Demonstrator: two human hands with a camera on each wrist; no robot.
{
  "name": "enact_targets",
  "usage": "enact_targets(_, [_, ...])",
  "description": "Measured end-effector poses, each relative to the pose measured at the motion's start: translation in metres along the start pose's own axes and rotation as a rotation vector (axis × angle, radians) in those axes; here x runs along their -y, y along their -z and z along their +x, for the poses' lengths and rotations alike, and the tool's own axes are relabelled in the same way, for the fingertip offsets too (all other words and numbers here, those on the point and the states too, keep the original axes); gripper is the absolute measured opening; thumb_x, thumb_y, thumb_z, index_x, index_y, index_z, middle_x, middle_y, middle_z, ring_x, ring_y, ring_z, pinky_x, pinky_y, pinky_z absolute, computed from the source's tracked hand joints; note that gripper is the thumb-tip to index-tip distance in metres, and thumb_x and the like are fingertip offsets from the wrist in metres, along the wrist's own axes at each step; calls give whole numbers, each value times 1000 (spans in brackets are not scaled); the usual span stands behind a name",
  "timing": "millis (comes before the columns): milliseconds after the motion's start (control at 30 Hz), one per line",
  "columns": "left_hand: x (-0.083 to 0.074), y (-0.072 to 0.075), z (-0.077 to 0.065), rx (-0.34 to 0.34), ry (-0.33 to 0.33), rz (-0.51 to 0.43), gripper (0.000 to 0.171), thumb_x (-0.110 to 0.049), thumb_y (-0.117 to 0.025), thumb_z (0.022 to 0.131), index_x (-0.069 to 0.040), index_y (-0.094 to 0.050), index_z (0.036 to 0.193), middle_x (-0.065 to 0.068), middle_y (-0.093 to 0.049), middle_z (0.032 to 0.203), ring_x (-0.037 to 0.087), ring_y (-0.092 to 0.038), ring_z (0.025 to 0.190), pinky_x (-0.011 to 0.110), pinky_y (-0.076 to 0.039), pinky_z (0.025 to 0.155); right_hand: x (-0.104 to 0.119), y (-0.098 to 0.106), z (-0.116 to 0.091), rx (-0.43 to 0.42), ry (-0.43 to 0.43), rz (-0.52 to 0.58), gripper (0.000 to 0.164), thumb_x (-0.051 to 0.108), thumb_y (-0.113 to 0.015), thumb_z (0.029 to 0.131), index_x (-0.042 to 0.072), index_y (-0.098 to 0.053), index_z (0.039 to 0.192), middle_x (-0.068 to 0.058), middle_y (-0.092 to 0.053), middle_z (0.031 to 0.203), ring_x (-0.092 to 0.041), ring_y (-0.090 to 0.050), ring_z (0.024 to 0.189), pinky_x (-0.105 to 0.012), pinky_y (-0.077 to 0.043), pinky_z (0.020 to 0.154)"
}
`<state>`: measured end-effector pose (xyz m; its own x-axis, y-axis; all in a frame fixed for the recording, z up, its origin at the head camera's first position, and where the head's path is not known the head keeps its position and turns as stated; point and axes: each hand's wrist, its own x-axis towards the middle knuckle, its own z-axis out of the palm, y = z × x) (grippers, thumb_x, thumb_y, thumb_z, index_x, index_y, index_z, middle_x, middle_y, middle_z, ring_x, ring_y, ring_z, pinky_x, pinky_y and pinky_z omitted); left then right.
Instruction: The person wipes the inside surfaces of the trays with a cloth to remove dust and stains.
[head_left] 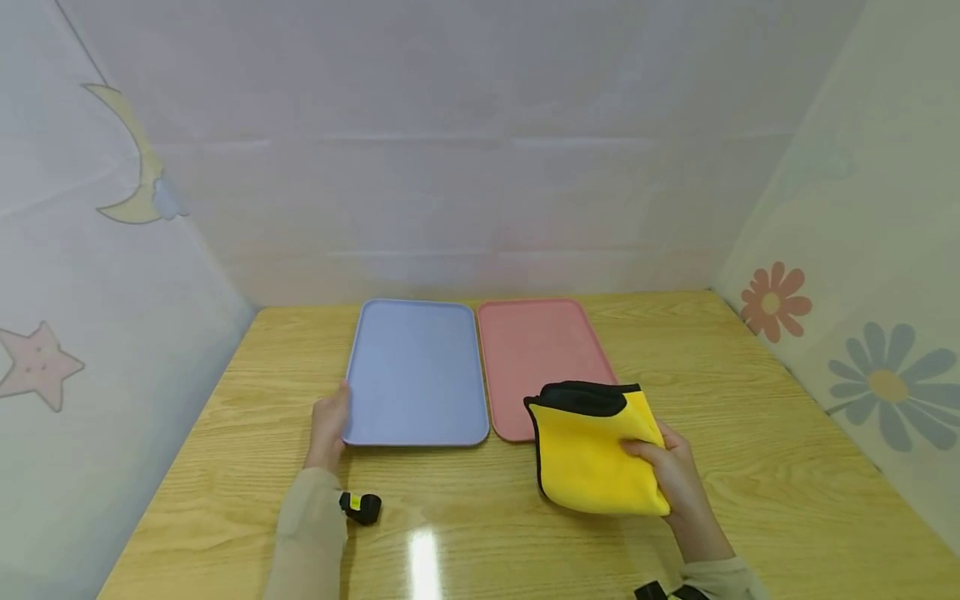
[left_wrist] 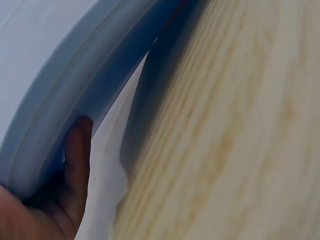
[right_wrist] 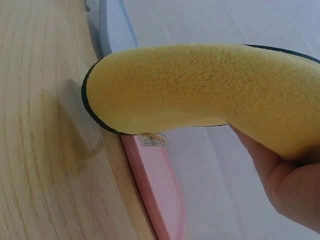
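Observation:
At the near left corner of a blue tray [head_left: 416,375], my left hand [head_left: 327,423] grips the rim. The left wrist view has a finger [left_wrist: 77,155] against the tray's underside, and a gap shows between that side and the table. My right hand [head_left: 678,479] pinches a folded yellow cloth [head_left: 592,458] with black edging, thumb on its near face. The cloth hangs over the near right corner of a pink tray [head_left: 543,350] and hides it. A small printed label [right_wrist: 151,140] dangles from the cloth in the right wrist view.
Both trays lie side by side on a wooden table [head_left: 750,417], toward its back edge. A pale sheet [head_left: 487,167] hangs behind. Sheets with a moon, a star and flowers flank the table.

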<state>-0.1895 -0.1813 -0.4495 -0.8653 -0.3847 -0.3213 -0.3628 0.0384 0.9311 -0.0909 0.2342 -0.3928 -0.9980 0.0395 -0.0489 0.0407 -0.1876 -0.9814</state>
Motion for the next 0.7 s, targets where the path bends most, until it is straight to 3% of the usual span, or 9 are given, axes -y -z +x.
enact_targets(233, [1,-1,-3,-51,-27,16,65,-38,-38,95,21,-39,124,30,-40,123,34,-37,108,46,-32,99,-2,1,0,11,-3,0,37,-7,-55,83,27,-67,91,3,-60,86,-10,-60,73,-25,-52,62])
enact_targets(333, [2,-3,-4,-92,-49,59,53,-34,-41,96,17,-53,99,25,-45,108,31,-40,96,40,-39,85,-3,1,-1,14,-10,-8,37,-8,-54,83,26,-67,91,3,-60,86,-10,-60,73,-25,-52,62])
enact_targets(433, [1,-4,-5,-122,-88,123,44,-29,-44,95,4,-49,66,21,-46,94,29,-41,84,33,-37,68,-3,0,-1,18,-10,-13,37,-7,-54,83,27,-67,91,3,-60,86,-10,-60,73,-25,-52,62])
enact_targets(533, [0,-4,-5,-140,-107,157,43,-24,-48,94,-3,-44,56,18,-47,87,27,-41,77,29,-35,61,-3,0,-1,24,1,-15,37,-7,-54,84,26,-66,92,3,-60,86,-10,-60,73,-26,-52,61])
enact_targets(633, [-1,-4,-6,-155,-118,155,38,-18,-50,92,5,-55,63,14,-46,79,25,-40,73,28,-34,58,-3,0,-1,27,7,-16,36,-7,-54,84,26,-66,92,2,-59,85,-11,-61,72,-26,-53,61])
enact_targets(700, [-1,-3,-5,-154,-115,160,35,-15,-50,91,5,-54,63,10,-42,73,24,-39,71,27,-33,56,-3,-1,-1,30,8,-16,37,-8,-54,84,26,-66,92,2,-60,85,-11,-61,72,-26,-53,61])
